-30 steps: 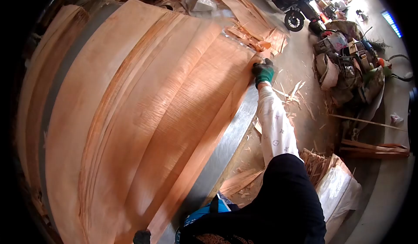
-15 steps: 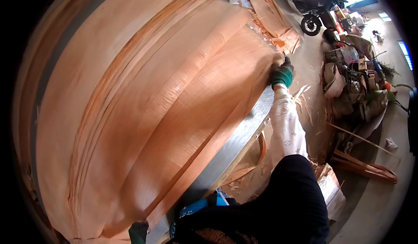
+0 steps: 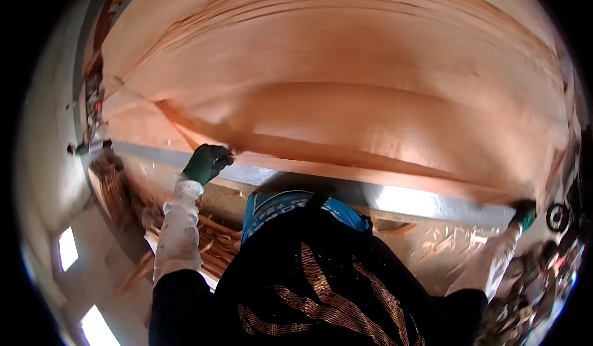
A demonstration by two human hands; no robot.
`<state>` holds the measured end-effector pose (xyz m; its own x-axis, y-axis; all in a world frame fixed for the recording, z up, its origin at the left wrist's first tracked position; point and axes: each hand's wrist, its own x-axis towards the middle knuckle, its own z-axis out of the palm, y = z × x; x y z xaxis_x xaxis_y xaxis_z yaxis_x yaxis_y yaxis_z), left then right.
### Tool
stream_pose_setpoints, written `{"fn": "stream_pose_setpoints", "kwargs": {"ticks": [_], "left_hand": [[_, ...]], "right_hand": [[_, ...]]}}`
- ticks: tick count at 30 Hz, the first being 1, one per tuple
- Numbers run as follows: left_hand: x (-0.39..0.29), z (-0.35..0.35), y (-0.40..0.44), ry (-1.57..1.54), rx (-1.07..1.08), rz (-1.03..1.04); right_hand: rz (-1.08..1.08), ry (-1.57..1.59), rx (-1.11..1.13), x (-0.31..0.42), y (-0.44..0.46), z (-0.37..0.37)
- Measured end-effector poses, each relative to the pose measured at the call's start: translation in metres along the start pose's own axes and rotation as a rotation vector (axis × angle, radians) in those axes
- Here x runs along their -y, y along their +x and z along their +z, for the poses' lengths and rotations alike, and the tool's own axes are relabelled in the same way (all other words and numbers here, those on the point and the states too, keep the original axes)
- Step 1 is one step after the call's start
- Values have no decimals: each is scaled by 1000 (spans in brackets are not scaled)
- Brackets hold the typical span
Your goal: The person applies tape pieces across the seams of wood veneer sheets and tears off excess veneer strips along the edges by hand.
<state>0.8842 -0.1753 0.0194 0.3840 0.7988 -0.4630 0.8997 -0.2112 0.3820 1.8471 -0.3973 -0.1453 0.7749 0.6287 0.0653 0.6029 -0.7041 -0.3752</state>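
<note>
Wide, thin reddish-brown wood sheets [image 3: 346, 55] lie layered on a table with a grey metal edge [image 3: 426, 202]. My left hand [image 3: 210, 162], in a green glove with dark fingertips, is closed on the front edge of the top sheet, left of my body. Near it this edge is lifted and folded over. My right hand [image 3: 525, 215], in the same kind of glove, is at the far right end of the front edge. Its fingers are dark and small in view, so their grip is unclear.
Wood strips [image 3: 216, 241] are bundled below the table at the left. Scraps [image 3: 448, 241] litter the floor at the right. A wheel [image 3: 557, 217] and a heap of mixed items [image 3: 525, 293] are at the far right.
The view has swung so that the table edge now runs across it. My left hand has come up from the bottom edge and bends the sheet's edge. My right hand remains at the far end.
</note>
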Motion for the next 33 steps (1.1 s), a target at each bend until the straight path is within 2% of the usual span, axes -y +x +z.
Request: {"fn": "stream_pose_setpoints", "kwargs": {"ticks": [1,3,5,6,7,10,13,14,17,18,23,24,26,27,28,30,31,32,33], "left_hand": [[10,1,-6,-31,39,-42],[7,-6,-12,-27,20,-83],[10,-2,-14,0,-24,-178],[11,1,-13,97,-53,-291],[18,5,-14,167,-118,-291],[22,14,0,314,-87,-485],[23,22,6,249,-177,-417],[23,24,10,224,-135,-439],[24,36,20,268,-185,-453],[27,37,23,256,-126,-506],[34,38,9,259,-79,-498],[35,40,5,244,-86,-479],[35,44,8,225,-107,-425],[35,46,3,221,-96,-410],[34,45,1,223,-82,-404],[34,48,-4,237,-34,-388],[36,51,-11,241,-7,-389],[35,51,-13,247,13,-390],[33,50,-14,245,24,-385]], "right_hand": [[-19,-111,26,2,-1,-3],[8,8,30,5,-1,-3],[4,-254,194,16,8,-11],[6,-328,217,20,13,-12],[-2,-354,222,24,15,-11],[-24,-358,191,33,21,-10],[-56,-368,180,44,23,-11],[-67,-370,180,48,24,-12],[-113,-383,175,62,25,-14],[-131,-379,177,67,24,-16],[-253,-415,83,120,2,-17],[-325,-393,13,138,-16,-14],[-453,-302,-116,220,-87,-16],[-519,-224,-76,268,-136,-10],[-599,-142,25,319,-193,1],[-816,-39,375,424,-307,35],[-1006,-65,605,474,-366,54],[-1209,-126,735,519,-418,73],[-1911,49,116,553,-453,112]]}}
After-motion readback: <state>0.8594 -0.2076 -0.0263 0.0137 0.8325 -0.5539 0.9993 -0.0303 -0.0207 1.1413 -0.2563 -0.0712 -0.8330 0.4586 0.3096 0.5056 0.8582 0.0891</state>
